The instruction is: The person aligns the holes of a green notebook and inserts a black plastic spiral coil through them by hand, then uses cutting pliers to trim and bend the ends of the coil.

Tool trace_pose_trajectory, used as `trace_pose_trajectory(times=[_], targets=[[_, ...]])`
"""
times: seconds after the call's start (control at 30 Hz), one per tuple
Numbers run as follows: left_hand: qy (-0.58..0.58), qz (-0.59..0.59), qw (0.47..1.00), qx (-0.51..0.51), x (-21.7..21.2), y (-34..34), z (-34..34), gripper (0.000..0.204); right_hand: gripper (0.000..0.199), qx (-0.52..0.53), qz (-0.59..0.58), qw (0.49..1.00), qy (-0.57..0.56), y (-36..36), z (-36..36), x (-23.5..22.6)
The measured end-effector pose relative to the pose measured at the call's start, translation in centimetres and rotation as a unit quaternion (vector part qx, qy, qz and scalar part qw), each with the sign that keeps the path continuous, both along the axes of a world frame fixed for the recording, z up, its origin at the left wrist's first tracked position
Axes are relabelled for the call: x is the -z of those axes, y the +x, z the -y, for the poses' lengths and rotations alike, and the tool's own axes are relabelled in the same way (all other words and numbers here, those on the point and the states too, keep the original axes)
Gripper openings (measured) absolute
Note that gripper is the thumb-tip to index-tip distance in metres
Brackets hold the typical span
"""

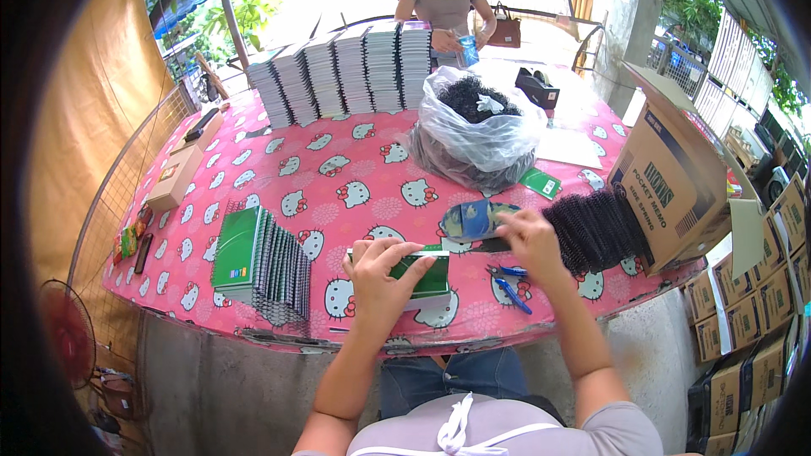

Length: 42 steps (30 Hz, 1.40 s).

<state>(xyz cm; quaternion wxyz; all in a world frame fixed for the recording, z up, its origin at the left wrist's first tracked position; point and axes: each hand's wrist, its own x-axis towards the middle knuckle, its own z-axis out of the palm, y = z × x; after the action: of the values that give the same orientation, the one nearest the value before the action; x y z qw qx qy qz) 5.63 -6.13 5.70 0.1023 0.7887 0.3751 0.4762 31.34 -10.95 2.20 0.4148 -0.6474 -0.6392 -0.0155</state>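
Note:
My left hand (382, 268) is closed around a small green-covered memo pad (432, 274), thumb across its cover, just above the table's near side. My right hand (530, 238) is to the right of it, fingers drawn together; what they hold, if anything, is too small to make out. Just left of those fingertips lies a blue and yellow patterned pouch (475, 221), with something dark along its lower edge. Blue-handled cutting pliers (512, 289) lie below my right hand. Beside that hand is a heap of black spiral binding coils (596, 232).
Spiral-bound green notebooks (258, 257) stand stacked at left. Tall notebook stacks (338, 72) line the back, beside a plastic bag (477, 135) of black coils. An open carton (676, 181) and tape dispenser (537, 89) are right. Across the table, a person (443, 8) handles a blue item.

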Motion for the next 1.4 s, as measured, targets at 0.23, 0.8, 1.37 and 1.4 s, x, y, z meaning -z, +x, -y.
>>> trace_pose_trajectory(times=[0.23, 0.8, 1.37, 1.4], targets=[[0.000, 0.009, 1.000, 0.005, 0.0, 0.1, 0.4, 0.022, 0.022, -0.117, -0.128, 0.984, 0.033, -6.7, 1.5, -4.3], [0.011, 0.001, 1.000, -0.018, -0.1, -0.3, 1.0, 0.024, 0.021, -0.146, 0.031, 0.989, -0.021, -8.7, 1.0, -6.3], [0.020, 0.008, 0.999, 0.048, 1.6, -0.2, -0.9, 0.023, 0.031, -0.131, 0.063, 0.989, -0.030, -9.5, -1.7, -3.6], [0.012, 0.003, 0.998, 0.054, 2.0, -0.6, -1.1, 0.025, 0.027, -0.123, 0.039, 0.992, -0.011, -9.7, -1.6, -3.6]])
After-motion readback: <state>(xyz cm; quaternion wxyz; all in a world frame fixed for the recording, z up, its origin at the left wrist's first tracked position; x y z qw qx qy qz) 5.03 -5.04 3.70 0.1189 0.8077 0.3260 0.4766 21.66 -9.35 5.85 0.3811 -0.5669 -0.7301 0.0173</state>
